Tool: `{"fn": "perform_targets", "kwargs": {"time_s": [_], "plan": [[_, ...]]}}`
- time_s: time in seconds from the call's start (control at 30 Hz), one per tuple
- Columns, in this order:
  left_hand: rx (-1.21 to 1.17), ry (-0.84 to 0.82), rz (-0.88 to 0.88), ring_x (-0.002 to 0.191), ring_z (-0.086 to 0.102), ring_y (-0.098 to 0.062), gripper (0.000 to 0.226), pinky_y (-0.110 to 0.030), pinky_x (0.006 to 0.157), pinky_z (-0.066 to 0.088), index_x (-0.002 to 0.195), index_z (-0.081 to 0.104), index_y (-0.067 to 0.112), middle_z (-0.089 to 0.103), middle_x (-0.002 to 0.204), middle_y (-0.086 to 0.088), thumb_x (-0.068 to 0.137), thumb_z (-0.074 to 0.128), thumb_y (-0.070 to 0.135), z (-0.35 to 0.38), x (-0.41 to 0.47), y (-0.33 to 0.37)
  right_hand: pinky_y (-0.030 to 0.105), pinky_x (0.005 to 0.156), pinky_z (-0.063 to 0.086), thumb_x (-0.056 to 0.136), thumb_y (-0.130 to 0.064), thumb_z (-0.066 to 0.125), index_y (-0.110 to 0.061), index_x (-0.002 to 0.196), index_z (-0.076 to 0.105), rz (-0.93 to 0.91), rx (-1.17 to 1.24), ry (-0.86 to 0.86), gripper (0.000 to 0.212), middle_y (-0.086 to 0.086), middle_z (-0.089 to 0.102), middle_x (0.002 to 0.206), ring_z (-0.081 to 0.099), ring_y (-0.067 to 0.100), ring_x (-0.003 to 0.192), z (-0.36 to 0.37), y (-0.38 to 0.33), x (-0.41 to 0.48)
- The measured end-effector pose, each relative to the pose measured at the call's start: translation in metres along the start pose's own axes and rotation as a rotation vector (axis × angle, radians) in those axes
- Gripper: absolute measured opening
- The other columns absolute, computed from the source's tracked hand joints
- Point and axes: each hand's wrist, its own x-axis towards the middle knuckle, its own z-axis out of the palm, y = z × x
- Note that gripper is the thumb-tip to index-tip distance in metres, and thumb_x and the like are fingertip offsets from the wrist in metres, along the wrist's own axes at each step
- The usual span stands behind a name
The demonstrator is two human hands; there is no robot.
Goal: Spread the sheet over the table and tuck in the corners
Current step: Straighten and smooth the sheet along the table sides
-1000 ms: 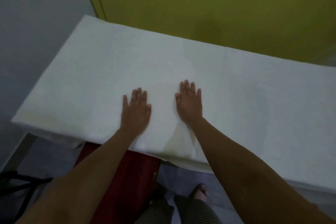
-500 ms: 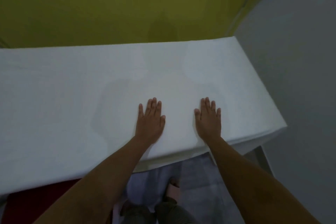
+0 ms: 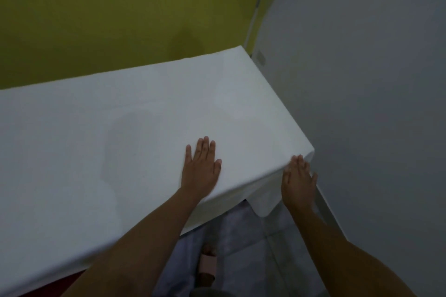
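The plain white fabric sheet (image 3: 144,140) lay spread across the whole tabletop, filling the left and middle of the frame, and the table under it was fully hidden. It looked light, thin and soft, the kind of cloth that slides and rucks under a careless push, nothing fragile about it. The top was smooth; the loose part was the drooping corner flap (image 3: 264,200) hanging off the near right corner, low and right of centre. That flap, I'd judge, was the place to take hold: pinch it near the fold and turn it under, with the top pinned so it didn't drag.

And that's how the hands stood. The left hand (image 3: 201,169) lay flat, palm down, fingers straight and together, pressing the sheet just inside the near edge. The right hand (image 3: 299,181) was at the corner itself, fingers straight, tips touching the cloth where it broke over the edge, gripping nothing. Both forearms reached up from the bottom of the frame.

Beyond: a yellow-green wall (image 3: 120,19) at upper left, a grey wall (image 3: 362,79) at right, pale floor tiles (image 3: 265,248) and a pink slipper (image 3: 208,266) below.
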Motion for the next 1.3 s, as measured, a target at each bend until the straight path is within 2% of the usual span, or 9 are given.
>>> {"fn": "perform_targets", "kwargs": {"time_s": [0.1, 0.3, 0.47, 0.67, 0.93, 1.03, 1.13, 1.2, 1.3], "plan": [[-0.001, 0.019, -0.062, 0.149, -0.002, -0.02, 0.059, -0.046, 0.117, -0.01, 0.153, 0.007, 0.013, 0.003, 0.161, -0.007, 0.101, 0.017, 0.039, -0.002, -0.001, -0.005, 0.051, 0.117, 0.01, 0.1, -0.022, 0.032, -0.008, 0.147, 0.029, -0.059, -0.007, 0.031, 0.049, 0.012, 0.025, 0.156, 0.021, 0.03, 0.145, -0.01, -0.026, 0.019], [-0.023, 0.063, -0.265, 0.149, 0.0, -0.02, 0.057, -0.047, 0.118, -0.006, 0.153, 0.007, 0.013, 0.004, 0.161, -0.006, 0.101, 0.019, 0.035, -0.011, -0.015, -0.04, 0.045, 0.118, 0.007, 0.1, -0.024, 0.03, -0.01, 0.149, 0.022, -0.431, 0.02, -0.063, 0.052, 0.01, 0.017, 0.159, 0.012, 0.028, 0.147, -0.006, -0.141, 0.032], [-0.031, 0.121, -0.435, 0.148, 0.004, -0.021, 0.056, -0.048, 0.118, -0.003, 0.152, 0.012, 0.012, 0.009, 0.16, -0.007, 0.102, 0.024, 0.033, -0.02, -0.069, -0.107, 0.046, 0.119, 0.004, 0.102, -0.03, 0.022, -0.012, 0.151, 0.015, -0.563, -0.01, -0.179, 0.052, 0.007, 0.011, 0.16, 0.006, 0.026, 0.148, 0.027, -0.18, -0.021], [-0.052, 0.183, -0.645, 0.148, 0.01, -0.022, 0.055, -0.046, 0.119, 0.001, 0.152, 0.018, 0.01, 0.015, 0.159, -0.009, 0.101, 0.027, 0.03, -0.026, -0.149, -0.178, 0.049, 0.118, 0.001, 0.102, -0.037, 0.024, -0.013, 0.151, 0.018, -0.733, -0.06, -0.166, 0.055, 0.007, 0.014, 0.16, 0.007, 0.027, 0.148, 0.045, -0.21, -0.09], [-0.056, 0.215, -0.718, 0.147, 0.016, -0.025, 0.062, -0.045, 0.118, 0.005, 0.15, 0.023, 0.008, 0.02, 0.157, -0.01, 0.095, 0.013, 0.035, -0.035, -0.246, -0.233, 0.048, 0.115, -0.012, 0.101, -0.043, 0.021, -0.015, 0.152, 0.013, -0.954, -0.096, -0.24, 0.058, 0.004, 0.007, 0.16, 0.0, 0.026, 0.148, 0.063, -0.275, -0.193], [-0.077, 0.275, -0.744, 0.144, 0.024, -0.03, 0.066, -0.047, 0.117, 0.011, 0.146, 0.032, 0.006, 0.028, 0.154, -0.013, 0.094, 0.01, 0.038, -0.036, -0.285, -0.258, 0.052, 0.117, 0.0, 0.099, -0.044, 0.024, -0.013, 0.148, 0.03, -1.053, -0.109, -0.272, 0.058, 0.006, 0.023, 0.156, 0.018, 0.028, 0.146, 0.065, -0.295, -0.234], [-0.107, 0.294, -0.864, 0.147, 0.012, -0.025, 0.055, -0.045, 0.12, 0.005, 0.15, 0.023, 0.008, 0.017, 0.158, -0.011, 0.102, 0.02, 0.035, -0.032, -0.326, -0.286, 0.049, 0.112, 0.018, 0.095, -0.042, 0.03, -0.012, 0.135, 0.053, -1.237, -0.113, -0.227, 0.055, 0.005, 0.05, 0.143, 0.041, 0.027, 0.135, 0.069, -0.314, -0.265], [-0.16, 0.318, -0.992, 0.148, 0.004, -0.023, 0.056, -0.045, 0.12, 0.001, 0.152, 0.014, 0.007, 0.009, 0.16, -0.011, 0.103, 0.026, 0.034, -0.034, -0.343, -0.299, 0.045, 0.115, 0.006, 0.099, -0.042, 0.029, -0.014, 0.143, 0.041, -1.278, -0.104, -0.21, 0.053, 0.005, 0.039, 0.15, 0.027, 0.026, 0.142, 0.071, -0.327, -0.263], [-0.109, 0.356, -1.053, 0.149, 0.001, -0.023, 0.06, -0.044, 0.118, -0.005, 0.152, 0.008, 0.006, 0.005, 0.16, -0.011, 0.102, 0.024, 0.036, -0.048, -0.364, -0.319, 0.044, 0.116, -0.01, 0.102, -0.043, 0.019, -0.016, 0.152, 0.012, -1.069, -0.054, -0.161, 0.057, 0.003, 0.007, 0.16, 0.0, 0.022, 0.148, 0.073, -0.353, -0.25]]}}
